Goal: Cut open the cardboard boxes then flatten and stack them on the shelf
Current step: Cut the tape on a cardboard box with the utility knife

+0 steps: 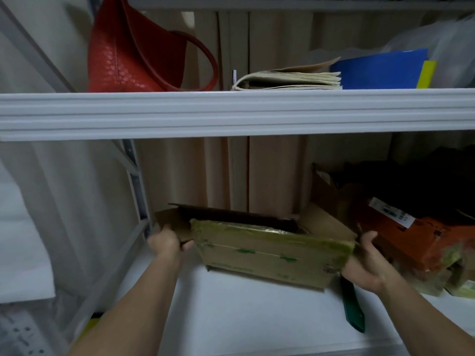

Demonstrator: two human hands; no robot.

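Gripping opposite ends of the box (270,249), the left hand (165,241) and right hand (366,262) are holding it over the shelf (231,312).

Brown cardboard box (267,255) with green-printed tape, red pebbled handbag (128,52), blue folder (380,70) (yellow edge), white shelf (231,317)

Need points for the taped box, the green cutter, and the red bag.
taped box (270,255), head view, front face below the taped edge.
green cutter (353,307), head view, middle of its body on the lower shelf.
red bag (128,55), head view, textured side panel.
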